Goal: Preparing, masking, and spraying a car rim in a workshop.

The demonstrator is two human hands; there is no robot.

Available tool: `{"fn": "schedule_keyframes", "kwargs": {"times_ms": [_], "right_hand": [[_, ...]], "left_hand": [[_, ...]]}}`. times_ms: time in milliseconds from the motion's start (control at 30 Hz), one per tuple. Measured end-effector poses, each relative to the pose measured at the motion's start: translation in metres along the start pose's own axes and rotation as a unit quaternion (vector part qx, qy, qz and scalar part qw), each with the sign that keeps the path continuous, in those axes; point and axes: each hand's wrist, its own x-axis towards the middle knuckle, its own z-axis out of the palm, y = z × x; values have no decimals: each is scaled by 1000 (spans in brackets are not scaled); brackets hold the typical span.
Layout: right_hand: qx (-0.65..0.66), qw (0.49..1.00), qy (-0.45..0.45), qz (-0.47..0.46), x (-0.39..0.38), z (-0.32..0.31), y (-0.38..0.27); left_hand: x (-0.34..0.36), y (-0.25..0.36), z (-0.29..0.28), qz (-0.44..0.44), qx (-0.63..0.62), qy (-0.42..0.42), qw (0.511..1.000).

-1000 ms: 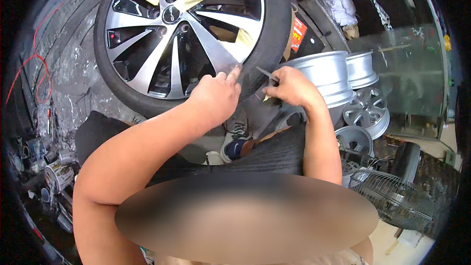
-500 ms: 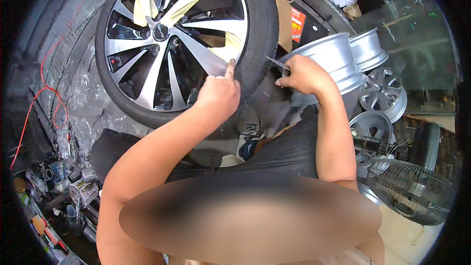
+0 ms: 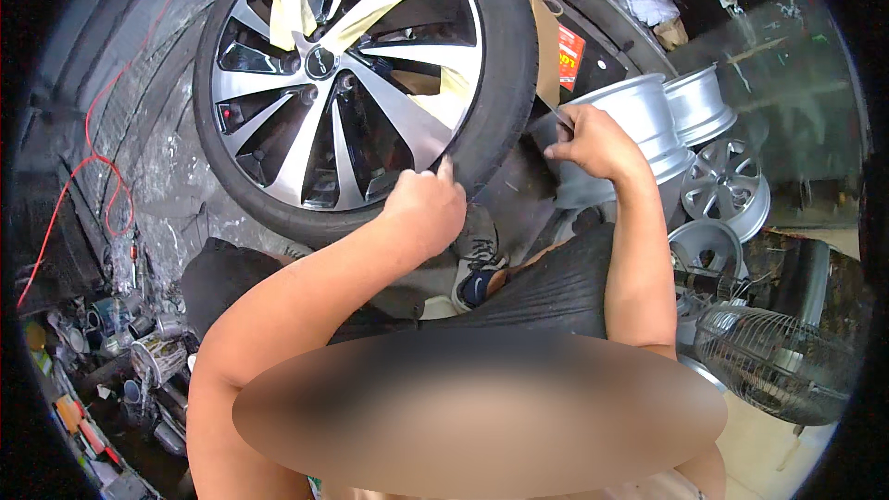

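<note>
A tyred alloy wheel (image 3: 294, 156) with silver and black spokes lies in front of me. Strips of pale yellow masking tape (image 3: 369, 17) cover parts of its spokes, and another tape piece (image 3: 451, 100) sits by the rim's right side. My left hand (image 3: 428, 211) is at the wheel's near right edge, index finger stretched out and blurred, other fingers curled, holding nothing. Right of the tyre (image 3: 511, 46), my right hand (image 3: 600, 143) is closed, pinching a thin pointed metal blade (image 3: 559, 115). Most of that blade is hidden or hard to see now.
Several bare silver rims (image 3: 639, 111) stand and lie at the right, beside a wire-caged fan (image 3: 778, 356). A cardboard box (image 3: 544, 46) is behind the tyre. A red cord (image 3: 93, 120) runs along the left floor, and cluttered cans (image 3: 157, 361) fill the lower left.
My left index finger has moved off the tape, down toward the rim's near edge. The whole view has shifted slightly. The blade in my right hand shows less than before.
</note>
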Motion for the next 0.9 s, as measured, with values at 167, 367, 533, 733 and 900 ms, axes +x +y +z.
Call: {"fn": "schedule_keyframes", "kwargs": {"times_ms": [167,367,533,733,900], "right_hand": [[68,995,-74,2,2,4,-4],[174,984,37,-26,12,18,2],[173,979,107,-32,25,27,3],[288,950,106,-64,19,19,-19],[236,932,231,-151,39,22,-17]], "left_hand": [[-7,3,-7,43,-40,-82,995],[-4,1,1,18,-55,-11,998],[15,-11,7,-9,-54,78,995],[25,-26,11,-81,-56,64,993],[20,-24,8,-22,-19,68,997]]}}
